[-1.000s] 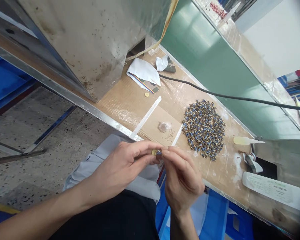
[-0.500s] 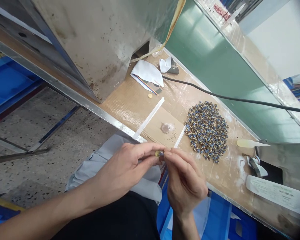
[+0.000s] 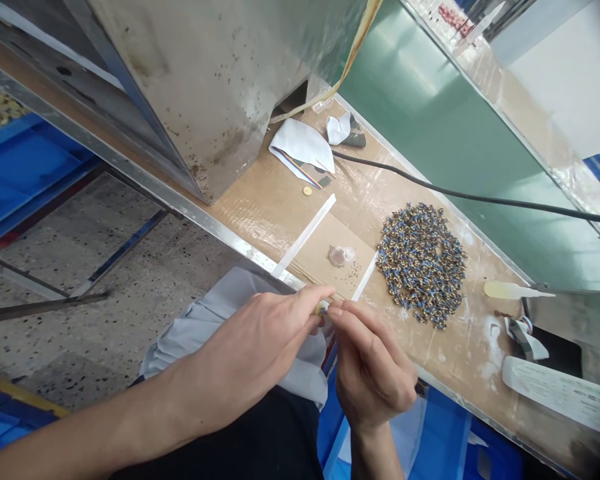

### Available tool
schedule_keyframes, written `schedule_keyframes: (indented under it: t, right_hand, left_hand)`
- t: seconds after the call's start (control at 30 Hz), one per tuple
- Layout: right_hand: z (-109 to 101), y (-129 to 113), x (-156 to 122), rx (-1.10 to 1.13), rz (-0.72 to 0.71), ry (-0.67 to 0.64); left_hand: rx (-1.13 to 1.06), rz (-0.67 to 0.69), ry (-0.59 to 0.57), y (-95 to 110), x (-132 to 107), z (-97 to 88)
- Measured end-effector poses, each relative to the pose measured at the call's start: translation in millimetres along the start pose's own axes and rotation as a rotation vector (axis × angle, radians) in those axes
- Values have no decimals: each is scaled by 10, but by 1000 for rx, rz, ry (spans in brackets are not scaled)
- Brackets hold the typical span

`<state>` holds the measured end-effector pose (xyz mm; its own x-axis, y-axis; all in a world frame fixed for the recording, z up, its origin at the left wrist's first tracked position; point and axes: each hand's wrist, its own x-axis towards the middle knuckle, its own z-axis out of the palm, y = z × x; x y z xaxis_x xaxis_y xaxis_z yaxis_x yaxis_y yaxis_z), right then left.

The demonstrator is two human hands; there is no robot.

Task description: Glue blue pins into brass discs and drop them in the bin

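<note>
My left hand (image 3: 265, 340) is closed, pinching a small yellow round piece (image 3: 321, 308) between thumb and fingers; most of it is covered. Close against it, my right hand (image 3: 373, 367) has its thumb and fingertips pressed on a tiny bluish part (image 3: 325, 311) at the yellow piece. Whether the two pieces are joined I cannot tell. Both hands are above my lap at the bench's front edge. Beyond them lies a pile of small blue and brass-coloured parts (image 3: 423, 263). A small clear round dish (image 3: 341, 256) sits on a cardboard sheet (image 3: 313, 248), with tiny bits scattered beside it.
A large metal box (image 3: 180, 87) stands at the bench's left. A yellow disc (image 3: 307, 191) lies near a white cloth strip (image 3: 300, 147). A black cable (image 3: 405, 177) crosses the back. At right are a yellowish dropper bottle (image 3: 510, 290) and a white bottle (image 3: 560, 393).
The view has shifted slightly, moving the bench things a little rightward in the picture. My left hand has turned slightly, covering more of the yellow piece. Both hands keep their pinch.
</note>
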<state>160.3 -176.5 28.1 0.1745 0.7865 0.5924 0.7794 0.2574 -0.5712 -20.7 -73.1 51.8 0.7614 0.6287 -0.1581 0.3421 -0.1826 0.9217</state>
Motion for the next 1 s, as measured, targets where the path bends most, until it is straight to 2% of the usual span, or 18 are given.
schedule_keyframes:
  t: [0.3,0.6,0.67,0.83,1.0]
  right_hand:
    - [32,29,-44,-5,35,-7]
    - [25,57,-41,69,58,0]
    - [18,50,-63,66,48,43]
    - [0,4,-141,49,-10,141]
    - [-45,-7,-188,59,-79,133]
  left_hand:
    - [1,23,33,35,15,0]
    - [31,-11,9,5,7,28]
    - [-19,-24,27,6,14,31]
    - [-327,-104,41,61,51,12]
    - [-325,-81,41,126,37,72]
